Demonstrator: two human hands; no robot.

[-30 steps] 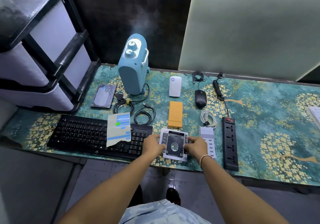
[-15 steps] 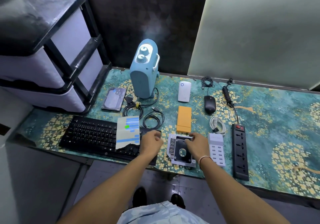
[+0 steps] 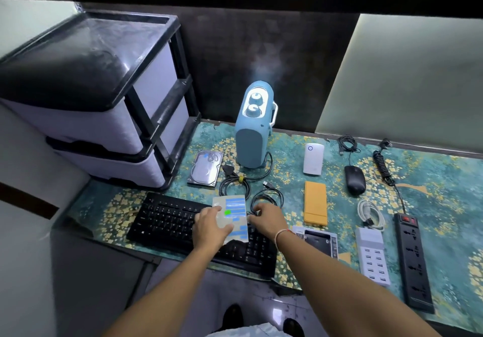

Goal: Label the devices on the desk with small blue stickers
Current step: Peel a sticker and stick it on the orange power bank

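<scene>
A sticker sheet (image 3: 235,206) with blue strips and one green dot lies on the right half of a black keyboard (image 3: 167,221). My left hand (image 3: 211,225) rests on the sheet's left side, thumb on the paper. My right hand (image 3: 268,219) is at the sheet's right edge, curled fingertips pinching there. The devices lie spread out: a hard drive (image 3: 206,169) with a blue sticker, a blue heater-like unit (image 3: 252,133), a white plug-in device (image 3: 313,158), a mouse (image 3: 354,180), an orange power bank (image 3: 315,206), a drive caddy (image 3: 317,240), a white USB hub (image 3: 372,255) and a power strip (image 3: 413,263).
A black-and-white drawer unit (image 3: 91,101) stands at the desk's left end. Coiled black cables (image 3: 235,185) lie behind the keyboard, and a white cable (image 3: 369,214) sits above the USB hub. The desk's front edge runs just below the keyboard.
Both hands left the drive caddy and moved left to the sticker sheet on the keyboard. The camera view swung left and up.
</scene>
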